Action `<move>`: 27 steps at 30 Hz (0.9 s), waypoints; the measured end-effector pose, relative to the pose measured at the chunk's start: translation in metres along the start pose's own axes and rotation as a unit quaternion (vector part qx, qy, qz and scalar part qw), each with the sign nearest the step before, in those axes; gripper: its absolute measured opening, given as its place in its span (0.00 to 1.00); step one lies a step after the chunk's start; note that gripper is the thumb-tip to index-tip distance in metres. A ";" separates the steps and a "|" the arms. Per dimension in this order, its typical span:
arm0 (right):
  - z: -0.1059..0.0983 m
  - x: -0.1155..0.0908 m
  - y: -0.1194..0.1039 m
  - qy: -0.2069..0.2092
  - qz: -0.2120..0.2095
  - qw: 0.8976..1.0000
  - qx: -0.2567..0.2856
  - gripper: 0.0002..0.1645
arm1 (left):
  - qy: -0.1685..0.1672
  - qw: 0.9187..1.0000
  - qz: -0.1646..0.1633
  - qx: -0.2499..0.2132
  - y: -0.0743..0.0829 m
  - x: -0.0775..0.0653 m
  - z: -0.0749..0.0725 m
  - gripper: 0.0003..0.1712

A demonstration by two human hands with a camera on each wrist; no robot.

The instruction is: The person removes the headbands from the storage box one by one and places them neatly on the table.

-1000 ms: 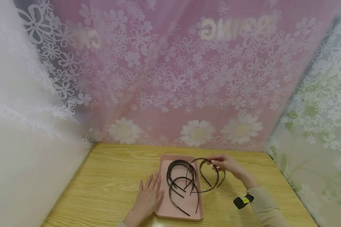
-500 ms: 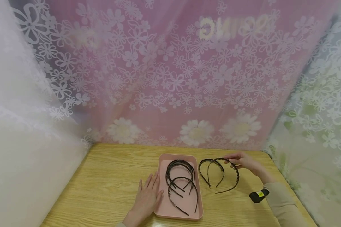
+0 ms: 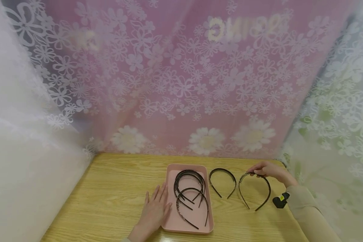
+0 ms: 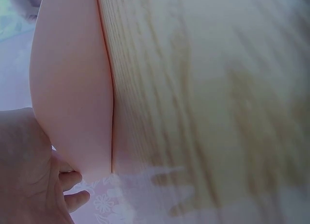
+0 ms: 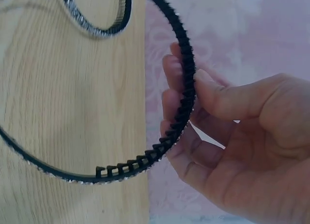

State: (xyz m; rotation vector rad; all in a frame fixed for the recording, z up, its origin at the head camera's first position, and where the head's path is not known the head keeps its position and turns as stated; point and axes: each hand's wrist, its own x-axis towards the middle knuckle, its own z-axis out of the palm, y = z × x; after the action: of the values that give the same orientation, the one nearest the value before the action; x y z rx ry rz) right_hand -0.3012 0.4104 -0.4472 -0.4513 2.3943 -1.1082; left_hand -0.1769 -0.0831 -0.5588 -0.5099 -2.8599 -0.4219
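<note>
My right hand point(image 3: 267, 169) pinches a black toothed headband point(image 5: 187, 86) by its curved top, with thumb on one side and fingers on the other. Sparkly trim shows along its outer edge in the right wrist view. In the head view its two ends point toward me, right of another black headband point(image 3: 222, 169) lying on the table. Several more dark headbands point(image 3: 192, 189) lie overlapping in a pink tray point(image 3: 173, 223). My left hand point(image 3: 153, 210), fingers extended, rests against the tray's left side; the left wrist view shows it at the tray's wall point(image 4: 72, 88).
The wooden table point(image 3: 118, 188) runs back to a pink flowered curtain point(image 3: 181, 84). A whitish sheet point(image 3: 33, 161) hangs at the left and a pale flowered one point(image 3: 338, 161) at the right. A black wrist device point(image 3: 280, 200) is on my right sleeve.
My right hand has carried the headband rightward from above the tray's edge, past the one on the table. The held headband has turned so its ends point toward me. The left hand stays at the tray.
</note>
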 end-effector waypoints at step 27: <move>0.018 0.019 0.081 0.167 0.023 0.985 -0.038 0.24 | 0.006 1.000 -0.007 0.003 0.000 0.000 0.002 0.35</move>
State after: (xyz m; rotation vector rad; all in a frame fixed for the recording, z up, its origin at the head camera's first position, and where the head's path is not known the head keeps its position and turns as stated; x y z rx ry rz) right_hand -0.3159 0.4406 -0.5259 -0.2481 2.7294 -1.1507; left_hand -0.1767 -0.0823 -0.5605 -0.4847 -2.8550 -0.4161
